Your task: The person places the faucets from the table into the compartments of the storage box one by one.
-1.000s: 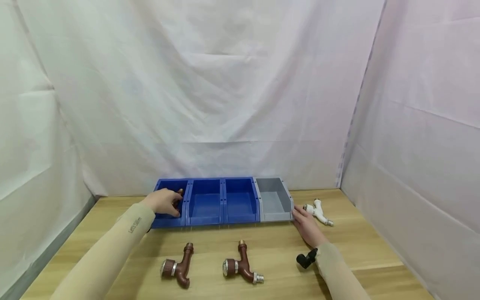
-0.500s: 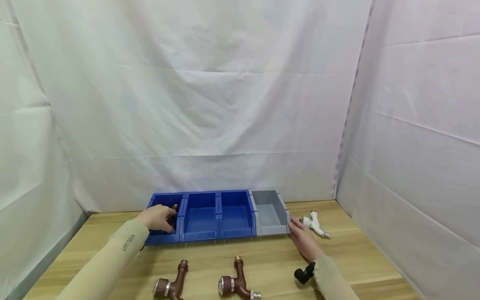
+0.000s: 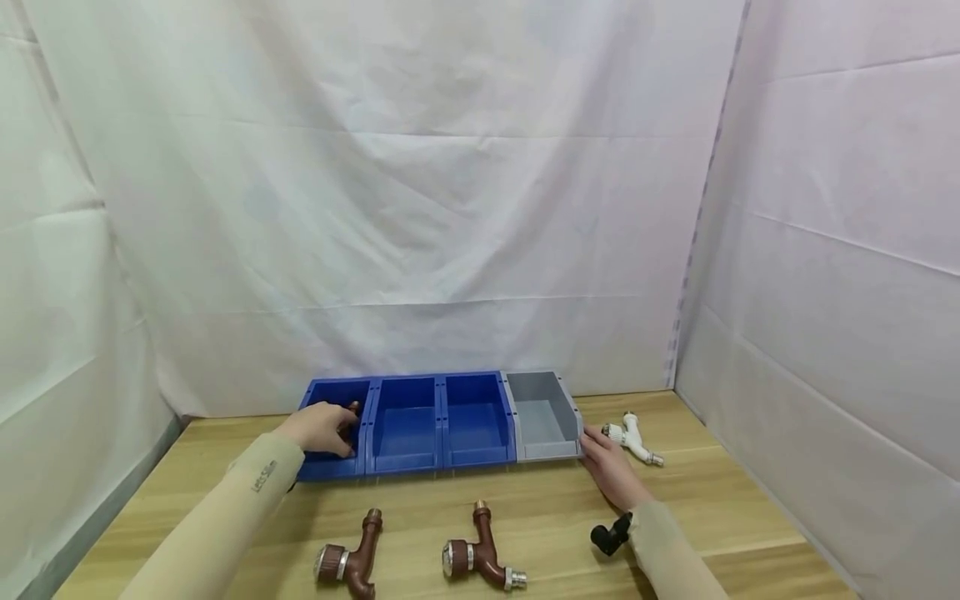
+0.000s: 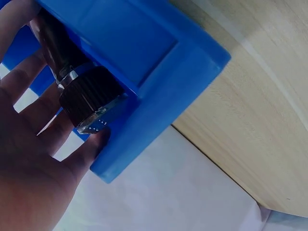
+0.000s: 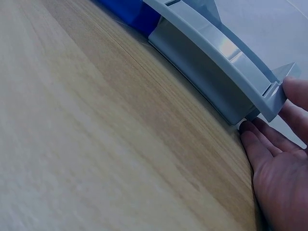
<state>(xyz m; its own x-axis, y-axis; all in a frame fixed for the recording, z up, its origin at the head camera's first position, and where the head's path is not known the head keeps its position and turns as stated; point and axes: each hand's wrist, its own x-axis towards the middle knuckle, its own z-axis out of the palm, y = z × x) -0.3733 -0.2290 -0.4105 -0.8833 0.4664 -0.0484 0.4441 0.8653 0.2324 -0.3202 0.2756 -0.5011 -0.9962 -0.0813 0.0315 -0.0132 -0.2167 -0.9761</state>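
My left hand (image 3: 318, 429) reaches into the leftmost blue bin (image 3: 330, 471) and holds a brown tap (image 4: 89, 91), its fluted handle lying toward the bin's side in the left wrist view. The fingers run behind the tap, and the thumb is near its far end. Part of the tap is hidden by the hand in the head view. At the other end of the row, my right hand (image 3: 611, 471) rests against the outer side of the grey bin (image 3: 551, 450). Its thumb is at the rim corner and its fingertips are low by the base in the right wrist view.
Two more blue bins (image 3: 405, 462) stand between, joined in one row. Two brown taps, one left (image 3: 360, 558) and one in the middle (image 3: 486, 546), lie in front. A white tap (image 3: 636, 437) lies right of the grey bin. White sheeting (image 3: 480, 208) encloses the table.
The head view has tilted up overall, so the bins and taps sit lower in it. Both hands keep their places at the two ends of the row.
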